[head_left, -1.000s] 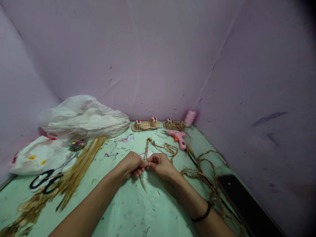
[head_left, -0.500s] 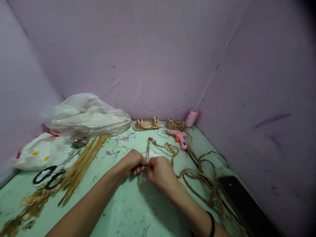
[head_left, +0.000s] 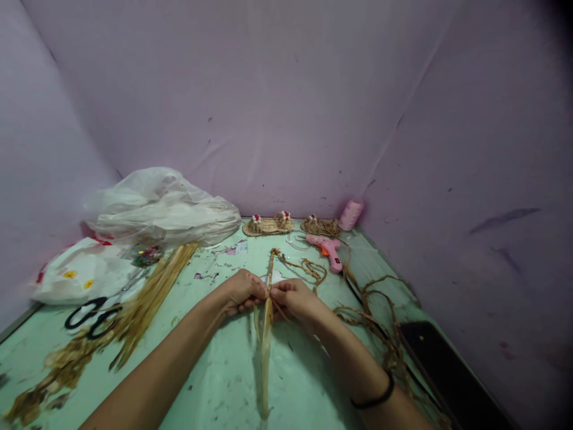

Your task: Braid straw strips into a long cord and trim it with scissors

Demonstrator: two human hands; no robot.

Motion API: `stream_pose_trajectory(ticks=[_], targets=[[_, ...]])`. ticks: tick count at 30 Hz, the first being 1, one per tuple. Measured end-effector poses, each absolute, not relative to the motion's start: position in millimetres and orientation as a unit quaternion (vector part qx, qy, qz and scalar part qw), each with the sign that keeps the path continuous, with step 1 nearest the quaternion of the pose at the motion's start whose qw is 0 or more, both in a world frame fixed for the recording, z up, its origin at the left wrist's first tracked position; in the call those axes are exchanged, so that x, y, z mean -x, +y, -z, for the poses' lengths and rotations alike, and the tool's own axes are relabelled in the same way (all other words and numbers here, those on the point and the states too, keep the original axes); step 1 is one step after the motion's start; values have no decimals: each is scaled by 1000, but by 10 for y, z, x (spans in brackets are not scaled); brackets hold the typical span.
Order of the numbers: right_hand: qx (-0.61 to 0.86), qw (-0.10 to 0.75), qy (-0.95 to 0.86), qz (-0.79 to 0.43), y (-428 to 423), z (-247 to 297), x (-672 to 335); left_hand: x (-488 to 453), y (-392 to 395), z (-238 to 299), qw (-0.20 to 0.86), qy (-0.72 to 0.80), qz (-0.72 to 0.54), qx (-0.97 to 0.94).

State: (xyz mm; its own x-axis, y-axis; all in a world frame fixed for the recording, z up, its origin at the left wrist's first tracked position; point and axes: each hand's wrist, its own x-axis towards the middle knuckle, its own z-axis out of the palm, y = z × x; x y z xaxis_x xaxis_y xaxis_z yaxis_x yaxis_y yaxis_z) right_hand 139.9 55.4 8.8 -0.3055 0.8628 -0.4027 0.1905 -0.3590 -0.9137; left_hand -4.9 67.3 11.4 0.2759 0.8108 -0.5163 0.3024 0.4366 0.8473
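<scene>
I have left hand (head_left: 245,292) and right hand (head_left: 295,298) pinching the fibre cord (head_left: 271,267), lower centre of my feed, seemingly tip to tip; I'd keep tension even, the pale strip (head_left: 265,364) flat

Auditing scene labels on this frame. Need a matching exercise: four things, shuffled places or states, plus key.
1. braid
2. glue gun
3. scissors
4. thread spool

A. left side, by the fibre strips
B. held by left hand and right hand
C. far right corner
D. lying down, orange trigger showing

Pairs: 1-B, 2-D, 3-A, 4-C
</scene>
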Motion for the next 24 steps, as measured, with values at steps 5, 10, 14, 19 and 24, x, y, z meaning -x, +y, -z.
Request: stream_pose_trajectory(ticks=[5, 10, 14, 19, 24], targets=[[550, 280, -496, -610, 529, -50, -1360, 58, 658, -108, 602, 544, -181, -556], [553, 313, -473, -611, 546, 10, -1379, 211, 652, -292, 545, 529, -98, -643], [552, 302, -476, -615, 532, 55, -1377, 542, 717, -569, 468, 581, -120, -655], [547, 279, -483, -624, 524, 84, -1393, 1181, 797, -789, 254, 763, -268, -531], [543, 270, -476, -637, 536, 91, -1394, 1602, 820, -694, 137, 816, -278, -489]])
